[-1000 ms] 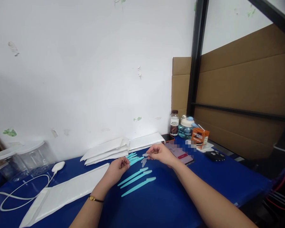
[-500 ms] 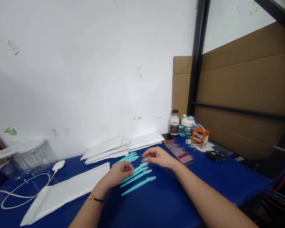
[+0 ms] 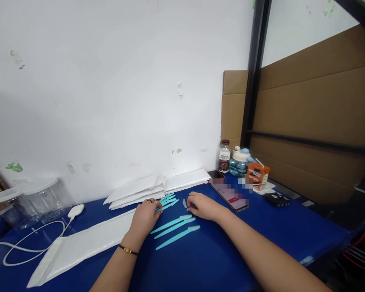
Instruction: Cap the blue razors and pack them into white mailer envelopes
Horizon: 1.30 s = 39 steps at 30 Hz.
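Presently you sit at a blue table (image 3: 225,255), pushed up to a white wall (image 3: 115,81) marked with scuffs and green patches. On your right, a dark post (image 3: 254,81) stands by brown cardboard (image 3: 316,97).

Your left hand (image 3: 146,217) curls at the far bunch of turquoise razors (image 3: 170,201); whether it grips one cannot be told. Your right hand (image 3: 204,205) has its fingers bent low beside a clear cap (image 3: 184,203), and whether it pinches anything cannot be told either. Three more razors lie on the table between your forearms.

White packets (image 3: 136,190) line the wall, and another stretches left of your left hand, near a white cable (image 3: 33,255) and clear tubs (image 3: 44,200). Back right are a phone (image 3: 228,196), a bottle (image 3: 224,158), a jug (image 3: 239,166) and an orange carton (image 3: 257,178).
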Each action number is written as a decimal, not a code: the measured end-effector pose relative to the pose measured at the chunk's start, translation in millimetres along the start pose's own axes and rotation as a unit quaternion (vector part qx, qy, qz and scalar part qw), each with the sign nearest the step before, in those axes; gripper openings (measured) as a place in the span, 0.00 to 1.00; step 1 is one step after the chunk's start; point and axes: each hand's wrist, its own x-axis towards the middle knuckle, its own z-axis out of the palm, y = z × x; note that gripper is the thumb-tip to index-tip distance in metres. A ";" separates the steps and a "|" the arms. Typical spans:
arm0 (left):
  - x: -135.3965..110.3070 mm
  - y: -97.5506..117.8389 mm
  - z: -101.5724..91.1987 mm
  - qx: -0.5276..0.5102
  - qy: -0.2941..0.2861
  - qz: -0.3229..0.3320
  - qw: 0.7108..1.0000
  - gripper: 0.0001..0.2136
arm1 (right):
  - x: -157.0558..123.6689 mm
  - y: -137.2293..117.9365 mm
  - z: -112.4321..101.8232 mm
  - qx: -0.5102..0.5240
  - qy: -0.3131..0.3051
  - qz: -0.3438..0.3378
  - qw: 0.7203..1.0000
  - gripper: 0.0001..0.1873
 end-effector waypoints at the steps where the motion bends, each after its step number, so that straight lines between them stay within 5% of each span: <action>1: 0.5 1.0 -0.5 0.011 0.000 0.002 1.000 0.06 | -0.2 -1.8 -1.4 -0.014 -0.002 0.007 1.000 0.04; 6: 0.2 9.1 -4.9 0.065 -0.010 0.027 0.997 0.10 | -0.8 -3.9 -1.8 -0.041 -0.001 0.017 0.999 0.08; 11: -1.2 13.4 -8.4 0.076 -0.021 0.033 0.996 0.11 | -0.9 13.7 3.5 0.105 -0.003 0.054 0.993 0.08; 17: -0.8 3.3 -3.5 -0.042 -0.015 0.035 0.998 0.08 | 7.8 21.8 3.9 0.438 0.071 0.093 0.891 0.10; 24: -1.3 3.4 -1.9 -0.160 -0.026 0.017 0.987 0.09 | 9.7 12.1 0.1 0.534 0.139 0.093 0.829 0.17; 39: -6.7 14.7 -5.7 -0.209 -0.045 0.058 0.975 0.10 | 5.4 -6.5 0.9 0.534 0.066 0.096 0.837 0.19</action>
